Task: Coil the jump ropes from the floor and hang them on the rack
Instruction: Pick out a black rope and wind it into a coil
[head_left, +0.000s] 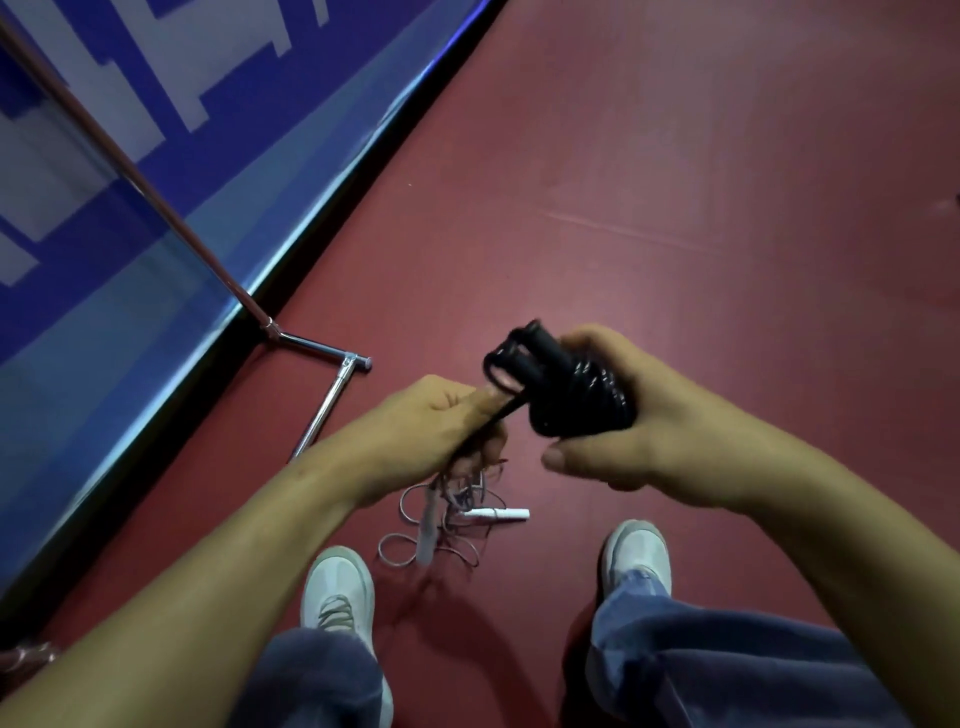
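Wrapping the black jump rope (582, 395): right hand (639, 431) is clamping the coil and both handles, left hand (441, 421) is pinching the loose tail. Risk: tail slackening, wraps springing open. Pale rope (447, 525) is lying tangled on the floor (727, 208) between the shoes, rack (311, 348) standing nearby

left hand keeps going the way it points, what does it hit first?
Probably the black jump rope bundle held in the right hand: the left hand points up-right at it, already pinching its loose end. Depth between them is unclear.

Rack (156, 208) top cut off; banner (130, 104) lettering perhaps blurred.
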